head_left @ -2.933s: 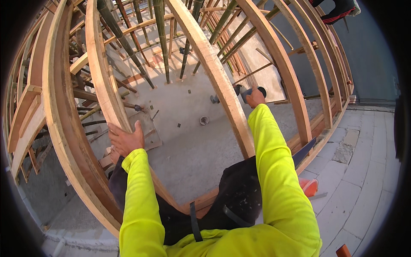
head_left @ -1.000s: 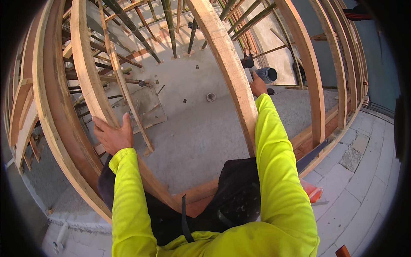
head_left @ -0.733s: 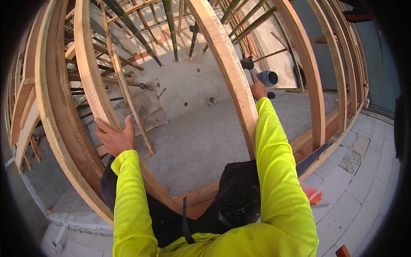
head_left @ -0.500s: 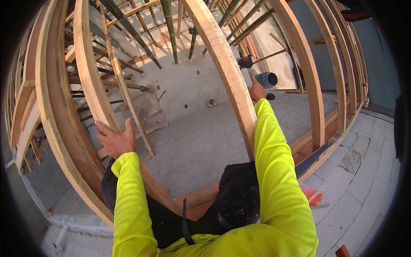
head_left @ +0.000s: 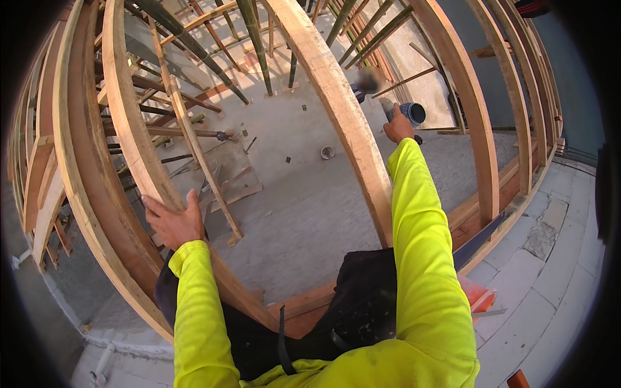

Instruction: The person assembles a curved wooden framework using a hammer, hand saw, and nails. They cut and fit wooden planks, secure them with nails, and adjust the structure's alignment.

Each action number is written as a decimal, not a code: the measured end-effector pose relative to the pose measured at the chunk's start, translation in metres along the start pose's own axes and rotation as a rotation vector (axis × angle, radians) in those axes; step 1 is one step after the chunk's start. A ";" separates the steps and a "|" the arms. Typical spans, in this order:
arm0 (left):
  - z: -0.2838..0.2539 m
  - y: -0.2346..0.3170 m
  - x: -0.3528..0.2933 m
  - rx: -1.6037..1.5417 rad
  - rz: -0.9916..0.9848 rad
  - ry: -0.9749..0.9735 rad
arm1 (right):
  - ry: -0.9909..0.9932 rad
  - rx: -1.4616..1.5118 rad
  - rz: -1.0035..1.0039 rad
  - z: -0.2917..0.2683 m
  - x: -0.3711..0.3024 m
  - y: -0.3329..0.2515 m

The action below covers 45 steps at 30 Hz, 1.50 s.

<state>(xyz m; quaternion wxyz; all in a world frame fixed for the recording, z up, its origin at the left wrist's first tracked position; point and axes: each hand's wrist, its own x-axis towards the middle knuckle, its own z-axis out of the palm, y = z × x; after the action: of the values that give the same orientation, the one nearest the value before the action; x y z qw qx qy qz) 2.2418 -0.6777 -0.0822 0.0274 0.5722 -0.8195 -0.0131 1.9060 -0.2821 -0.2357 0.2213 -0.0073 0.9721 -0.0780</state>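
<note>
My left hand (head_left: 173, 221) grips a wooden beam (head_left: 132, 123), fingers over one side and thumb along the other. This beam runs from near my legs away to the upper left. My right arm reaches forward past a second wooden beam (head_left: 336, 107). At its end my right hand (head_left: 400, 126) has the index finger stretched out, with the other fingers partly curled and nothing visible in them. In the picture, a dark bucket (head_left: 412, 114) shows right beside that hand. I cannot tell whether the hand touches it, and it seems to be lower down.
Below the beams lies a grey concrete floor (head_left: 284, 194) with a small round white container (head_left: 328, 152). Bamboo poles (head_left: 255, 48) stand at the far side. A person (head_left: 367, 81), blurred, is below near the bucket. Pale block paving (head_left: 517, 271) and an orange-red object (head_left: 477, 297) are at right.
My right hand has moved slightly forward and right, its index finger now plainly extended. My left hand stays on the beam. The view has shifted slightly.
</note>
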 end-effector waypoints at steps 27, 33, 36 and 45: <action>0.008 -0.004 0.001 0.022 0.027 0.001 | -0.054 0.012 0.115 -0.018 0.014 0.023; 0.009 -0.006 0.002 0.026 0.042 0.007 | -0.051 -0.006 0.103 -0.020 0.017 0.024; 0.011 -0.007 0.002 0.025 0.050 0.015 | -0.042 -0.018 0.099 -0.019 0.017 0.025; 0.010 -0.006 0.001 0.035 0.043 0.006 | -0.019 -0.045 0.113 -0.016 0.015 0.030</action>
<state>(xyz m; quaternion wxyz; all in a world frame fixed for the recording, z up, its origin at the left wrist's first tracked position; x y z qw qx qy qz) 2.2460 -0.6811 -0.0922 0.0204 0.5551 -0.8316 0.0035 1.8860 -0.2508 -0.2329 0.2344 0.0421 0.9703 -0.0436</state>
